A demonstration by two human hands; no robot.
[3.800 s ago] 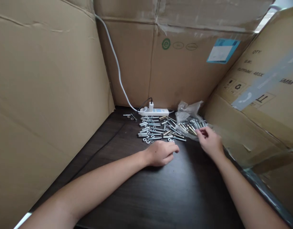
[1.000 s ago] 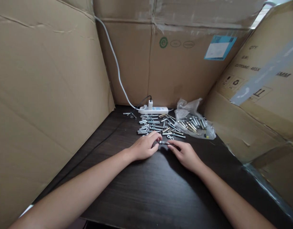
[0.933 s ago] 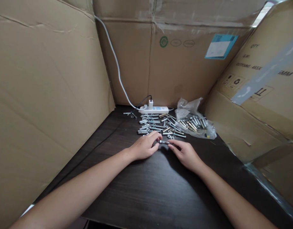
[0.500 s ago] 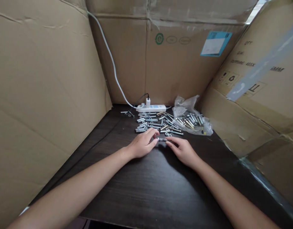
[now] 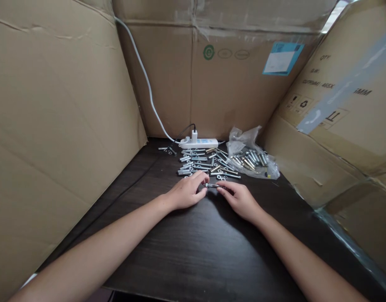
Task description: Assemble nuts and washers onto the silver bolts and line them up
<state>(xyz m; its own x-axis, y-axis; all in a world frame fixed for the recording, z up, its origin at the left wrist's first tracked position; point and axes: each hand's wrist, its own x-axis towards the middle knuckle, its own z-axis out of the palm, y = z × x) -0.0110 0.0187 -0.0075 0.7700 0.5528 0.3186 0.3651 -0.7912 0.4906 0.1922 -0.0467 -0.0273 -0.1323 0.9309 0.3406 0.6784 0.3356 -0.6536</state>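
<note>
A metal bolt (image 5: 214, 186) lies level between my hands, just above the dark table. My right hand (image 5: 239, 199) pinches its right end between thumb and fingers. Near the bolt's left end sits a nut (image 5: 207, 185), at the curled fingertips of my left hand (image 5: 189, 191). The left thumb is just below that nut; how firmly these fingers grip it is hard to see. Beyond the hands, several loose bolts and sleeves (image 5: 199, 158) lie in rough rows, with nuts and washers (image 5: 221, 178) among them.
A white power strip (image 5: 199, 143) with a plug and cables stands at the back. To its right, a clear plastic bag (image 5: 243, 140) holds more bolts. A black cable (image 5: 117, 197) crosses the table's left side. Cardboard walls (image 5: 158, 75) enclose the back and both sides.
My left thumb has dropped slightly away from the nut, which shows more clearly now. My right hand keeps its pinch on the bolt. The view has shifted slightly.
</note>
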